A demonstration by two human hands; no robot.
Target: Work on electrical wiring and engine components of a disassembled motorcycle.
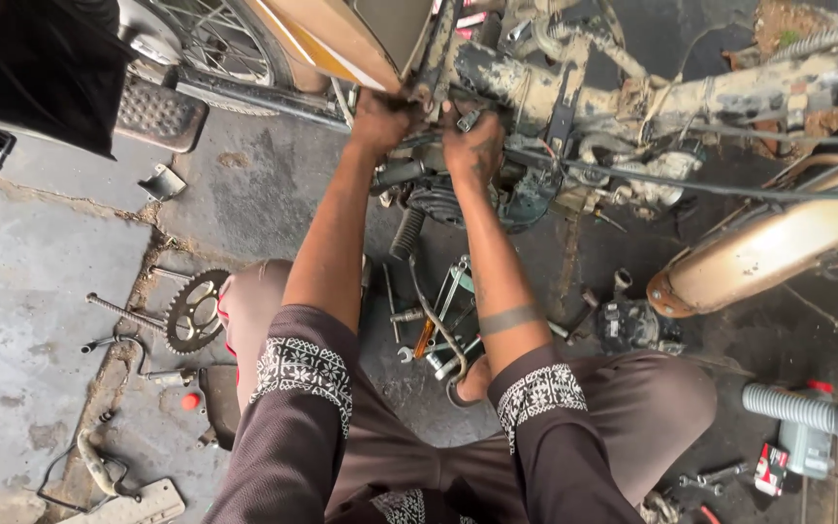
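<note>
Both my arms reach forward to a dirty, stripped motorcycle frame (574, 82) above its engine (497, 189). My left hand (380, 118) is closed on a part of the frame near the tan fuel tank (341, 34). My right hand (474, 144) grips a small metal tool or fitting against the frame just right of it. Grease covers both hands, and what sits under the fingers is hidden. I sit on the ground with knees spread, wearing dark sleeves with white patterned cuffs.
A pile of wrenches (443, 325) lies between my legs. A sprocket (194, 311) and a long bolt (123, 312) rest on the concrete at left, a footrest plate (159, 114) behind them. A tan exhaust pipe (768, 252) juts in at right, a grey bottle (807, 412) below it.
</note>
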